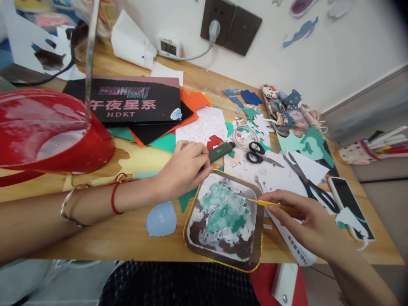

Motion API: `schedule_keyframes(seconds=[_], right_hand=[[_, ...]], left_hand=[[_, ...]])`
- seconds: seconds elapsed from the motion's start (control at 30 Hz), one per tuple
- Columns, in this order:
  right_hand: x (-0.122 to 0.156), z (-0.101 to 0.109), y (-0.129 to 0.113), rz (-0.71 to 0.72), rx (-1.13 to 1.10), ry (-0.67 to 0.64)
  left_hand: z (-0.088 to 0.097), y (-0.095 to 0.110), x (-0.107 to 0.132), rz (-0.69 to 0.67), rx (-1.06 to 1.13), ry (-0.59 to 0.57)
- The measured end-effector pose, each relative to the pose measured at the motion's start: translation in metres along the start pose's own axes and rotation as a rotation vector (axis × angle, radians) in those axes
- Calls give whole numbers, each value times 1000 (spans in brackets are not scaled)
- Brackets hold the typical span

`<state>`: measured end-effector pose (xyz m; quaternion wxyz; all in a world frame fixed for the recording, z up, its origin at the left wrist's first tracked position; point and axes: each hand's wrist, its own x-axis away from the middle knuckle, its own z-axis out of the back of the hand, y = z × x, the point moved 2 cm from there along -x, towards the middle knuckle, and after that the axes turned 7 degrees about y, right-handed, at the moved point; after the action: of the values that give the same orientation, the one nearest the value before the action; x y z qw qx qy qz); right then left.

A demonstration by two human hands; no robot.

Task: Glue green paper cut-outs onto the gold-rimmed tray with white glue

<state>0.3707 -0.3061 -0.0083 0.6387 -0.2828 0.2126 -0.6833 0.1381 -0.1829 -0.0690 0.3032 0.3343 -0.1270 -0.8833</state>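
Observation:
My left hand [185, 165] is closed at the far left corner of a brown tray [256, 250] with a gold rim, fingers curled and thumb against the edge. A green paper piece [228, 216] lies in the tray, wet and partly covered by white foamy liquid. In my right hand [306, 221] I hold a slim yellow-handled tool [263, 203], its tip over the green piece at the tray's right side. Just beyond my left fingers lies a dark green cutter-like tool [221, 152]. Left of the tray is a light blue paper piece [161, 219].
A red bucket [102, 146] with whitish residue stands at left, beside a black box [137, 102]. Two pairs of scissors, black-handled scissors [259, 154] and larger scissors [307, 182], lie among paper scraps. A phone [349, 204] sits near the right edge.

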Motion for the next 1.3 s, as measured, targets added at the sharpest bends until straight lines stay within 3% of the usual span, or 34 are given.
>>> schedule_keyframes(seconds=[0.27,0.43,0.53,0.67,0.8,1.13,1.3], right_hand=[[17,14,-15,194,210,298],[30,31,-23,594,651,442],[45,27,-25,826,882,395],[56,10,-25,959,1045,186],[58,6,-17,1036,1046,68],[55,11,2,979,938,49],[48,25,2,908,868,167]], left_hand=[[0,0,0,16,16,11],[-1,-1,0,-4,7,29],[-1,0,0,-3,8,27],[0,0,0,6,16,19],[0,0,0,11,18,13],[1,0,-1,17,22,10],[0,-1,0,8,27,19]])
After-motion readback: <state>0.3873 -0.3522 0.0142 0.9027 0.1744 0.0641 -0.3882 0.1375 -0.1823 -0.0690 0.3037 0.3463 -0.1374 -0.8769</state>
